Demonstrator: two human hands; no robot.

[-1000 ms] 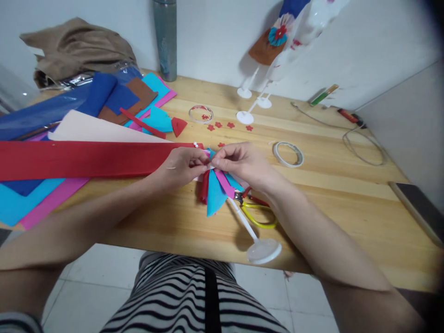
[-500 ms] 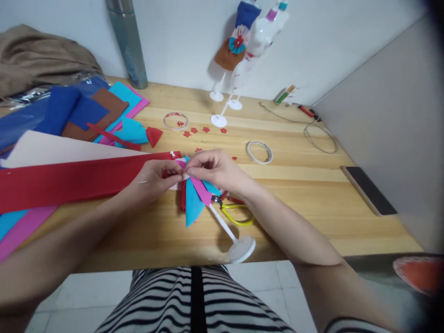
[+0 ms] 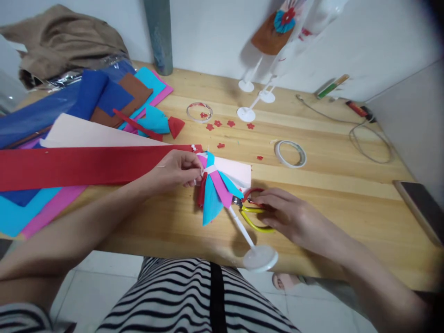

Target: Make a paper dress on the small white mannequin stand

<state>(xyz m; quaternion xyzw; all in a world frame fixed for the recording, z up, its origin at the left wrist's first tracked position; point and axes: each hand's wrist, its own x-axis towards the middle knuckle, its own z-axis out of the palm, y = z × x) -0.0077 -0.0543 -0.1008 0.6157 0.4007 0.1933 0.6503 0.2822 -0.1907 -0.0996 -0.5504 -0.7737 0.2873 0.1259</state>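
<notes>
A small doll figure on a white stand (image 3: pixel 259 257) lies on the wooden table (image 3: pixel 333 185), dressed in a skirt of blue, pink and red paper strips (image 3: pixel 213 192). My left hand (image 3: pixel 176 169) pinches the figure at its waist, fingers closed on it. My right hand (image 3: pixel 282 215) rests lower right, fingers on the red and yellow handles of the scissors (image 3: pixel 255 212), which lie partly under the skirt. A pale pink sheet (image 3: pixel 236 171) lies under the figure.
Long red crepe paper (image 3: pixel 76 166), white, blue, cyan, pink and brown sheets (image 3: pixel 114 99) cover the left side. Tape rolls (image 3: pixel 290 154) (image 3: pixel 199 112), small red paper flowers (image 3: pixel 218 123), other dressed figures (image 3: pixel 274 41), a cable (image 3: pixel 369 143), a dark phone (image 3: pixel 419 206), a grey bottle (image 3: pixel 159 37) and brown cloth (image 3: pixel 65 39).
My right hand has let go of the figure's waist and moved down and right onto the scissors. My left hand still holds the figure.
</notes>
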